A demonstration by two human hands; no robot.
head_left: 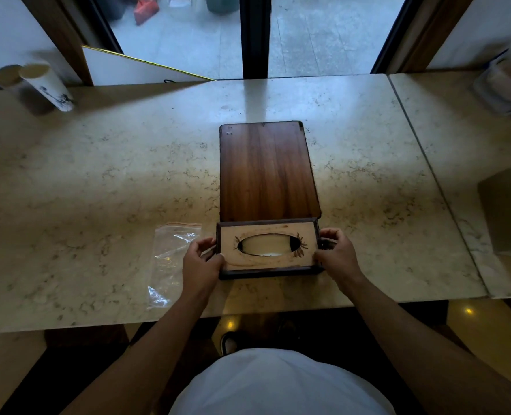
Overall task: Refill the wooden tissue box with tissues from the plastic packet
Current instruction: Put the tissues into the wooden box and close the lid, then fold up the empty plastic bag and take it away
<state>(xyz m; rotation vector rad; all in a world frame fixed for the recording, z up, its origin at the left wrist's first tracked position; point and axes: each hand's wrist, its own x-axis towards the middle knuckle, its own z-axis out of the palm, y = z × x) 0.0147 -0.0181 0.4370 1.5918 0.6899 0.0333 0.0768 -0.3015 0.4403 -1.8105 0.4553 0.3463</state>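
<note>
— Grip?
— Left hand (201, 259) clamped on the left end of the rectangular dark-framed wooden tissue box (267, 250), thumb on the near top edge, fingers curled round the far corner. Right hand (335, 253) mirrored on the right end, thumb at the near corner, fingers wrapped over the far side. Both closed on the box, nothing else held.

— And the box itself?
— Flat on the speckled beige marble counter (98, 181), near the front edge, centre of scene. Pale top panel with an oval opening (267, 246) ringed by dark leaf-like markings; white tissue (270, 253) visible inside the opening.

— Beyond it?
— Flat brown wooden board (267, 170) lying just behind, its near edge touching or tucked under the box's far side; cannot tell which. Clear, crumpled plastic packet (170, 259) with a red zip strip just left of the left hand, looking empty.

— Farther out?
— Two pale paper cups (35, 85) at the far left, one with dark printing. Blurred clear plastic container (506, 85) at the far right. Glass doors (323, 34) beyond the counter.
</note>
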